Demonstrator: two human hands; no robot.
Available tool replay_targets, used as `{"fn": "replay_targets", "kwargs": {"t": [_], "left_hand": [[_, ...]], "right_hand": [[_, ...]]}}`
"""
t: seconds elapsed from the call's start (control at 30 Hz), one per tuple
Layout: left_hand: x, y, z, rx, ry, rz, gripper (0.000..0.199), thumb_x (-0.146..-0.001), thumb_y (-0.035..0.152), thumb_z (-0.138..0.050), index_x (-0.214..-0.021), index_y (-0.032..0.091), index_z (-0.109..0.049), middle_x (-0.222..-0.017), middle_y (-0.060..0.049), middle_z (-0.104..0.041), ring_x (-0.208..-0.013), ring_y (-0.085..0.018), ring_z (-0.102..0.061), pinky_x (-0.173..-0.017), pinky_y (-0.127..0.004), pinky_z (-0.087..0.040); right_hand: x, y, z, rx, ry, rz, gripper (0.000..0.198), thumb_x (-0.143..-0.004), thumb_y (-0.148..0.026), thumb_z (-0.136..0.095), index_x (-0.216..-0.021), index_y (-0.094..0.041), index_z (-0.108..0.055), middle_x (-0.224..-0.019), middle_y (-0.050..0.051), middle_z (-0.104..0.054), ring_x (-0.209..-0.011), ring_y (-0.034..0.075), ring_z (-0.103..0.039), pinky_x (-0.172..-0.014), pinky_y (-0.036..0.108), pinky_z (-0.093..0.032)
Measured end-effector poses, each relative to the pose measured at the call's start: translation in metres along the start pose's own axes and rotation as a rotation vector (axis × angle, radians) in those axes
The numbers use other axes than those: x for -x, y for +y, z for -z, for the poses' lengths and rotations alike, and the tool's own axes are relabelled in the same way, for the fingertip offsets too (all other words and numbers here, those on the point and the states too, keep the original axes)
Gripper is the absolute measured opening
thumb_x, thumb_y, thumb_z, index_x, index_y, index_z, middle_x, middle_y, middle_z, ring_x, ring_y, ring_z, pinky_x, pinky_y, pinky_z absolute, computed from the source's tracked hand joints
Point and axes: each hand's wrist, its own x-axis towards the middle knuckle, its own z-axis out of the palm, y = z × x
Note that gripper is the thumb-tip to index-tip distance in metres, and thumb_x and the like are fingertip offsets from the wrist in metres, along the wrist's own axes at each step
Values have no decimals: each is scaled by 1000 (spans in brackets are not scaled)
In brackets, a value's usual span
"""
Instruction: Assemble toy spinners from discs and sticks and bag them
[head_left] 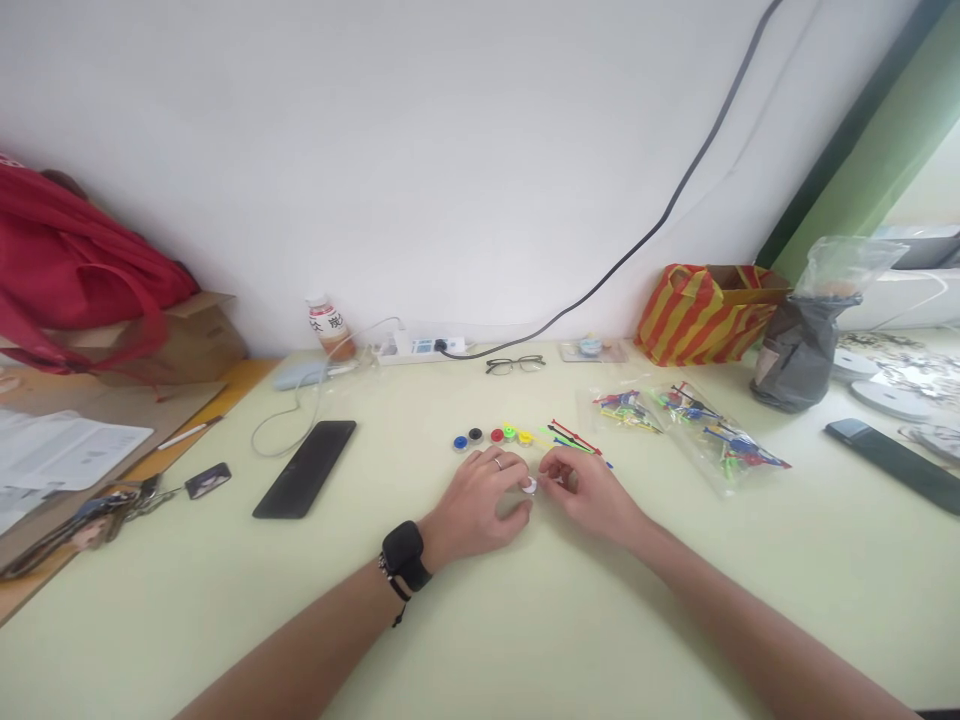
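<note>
My left hand [486, 500] is closed, with a small white disc [529, 486] between thumb and fingers, just above the table. Close beside it, my right hand [589, 492] has its fingertips pinched together near that disc; whatever they grip is too small to make out. Behind the hands lies a short row of small round pieces: a blue one [460, 442], a black one [475, 436], a red one [497, 436], a green one [510, 432] and a yellow one [525, 438]. Thin coloured plastic arrows [571, 437] lie behind my right hand, which partly covers them.
Clear bags of coloured plastic pieces [739, 445] lie at right, near a dark phone [892, 462]. A black phone [306, 470] is at left. Along the wall are glasses [515, 365], a power strip [420, 347], a bottle [330, 328] and a striped bag [697, 315].
</note>
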Motion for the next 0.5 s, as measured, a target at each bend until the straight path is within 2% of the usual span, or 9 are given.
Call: {"fn": "replay_targets", "kwargs": {"t": [0.2,0.33,0.37,0.4,0.43,0.47,0.5], "left_hand": [[1,2,4,136,54,21,31,-85,21,-71,-113,28,-60,-120,-3,-67,-116,-26,-62,-113,-45,-43],[2,3,5,179,142,80,33,-89,21,-67,-120,28,-56,-125,-5,-66,-125,-28,-58,-114,-47,-42],[2,2,5,185,163,96,33,-90,19,-65,-120,28,-57,-127,-5,-65,-126,-27,-57,-113,-47,-42],[2,1,4,190,182,112,33,-90,17,-63,-121,28,-57,-127,-5,-64,-126,-27,-56,-112,-46,-43],[3,-1,4,194,199,125,34,-90,15,-61,-121,28,-57,-128,-5,-63,-125,-27,-56,-111,-46,-44],[3,-2,4,198,217,134,36,-89,13,-60,-122,28,-57,-127,-5,-63,-124,-27,-56,-110,-46,-44],[3,-4,4,202,235,139,37,-89,11,-59,-123,27,-57,-127,-5,-63,-123,-27,-56,-109,-45,-45]], "right_hand": [[10,-9,7,190,99,2,29,-95,-36,-57,-119,-23,-66,-98,5,-67,-69,18,-60,-69,35,-49],[16,-18,5,240,131,-34,49,-96,-44,-55,-141,-23,-57,-88,2,-63,-64,17,-55,-66,34,-46],[17,-21,4,235,140,-59,51,-96,-45,-55,-141,-22,-57,-84,1,-62,-63,18,-54,-65,33,-44],[17,-23,3,220,141,-89,47,-95,-47,-56,-135,-21,-61,-80,1,-61,-63,18,-54,-62,31,-41],[17,-25,4,187,121,-126,40,-95,-50,-57,-119,-21,-67,-74,0,-58,-60,17,-51,-59,30,-37],[17,-27,4,125,74,-168,35,-94,-53,-56,-96,-21,-70,-66,-1,-52,-56,16,-46,-55,29,-33],[16,-30,6,39,9,-208,43,-95,-57,-55,-73,-21,-63,-59,-3,-44,-52,14,-39,-53,29,-29]]}}
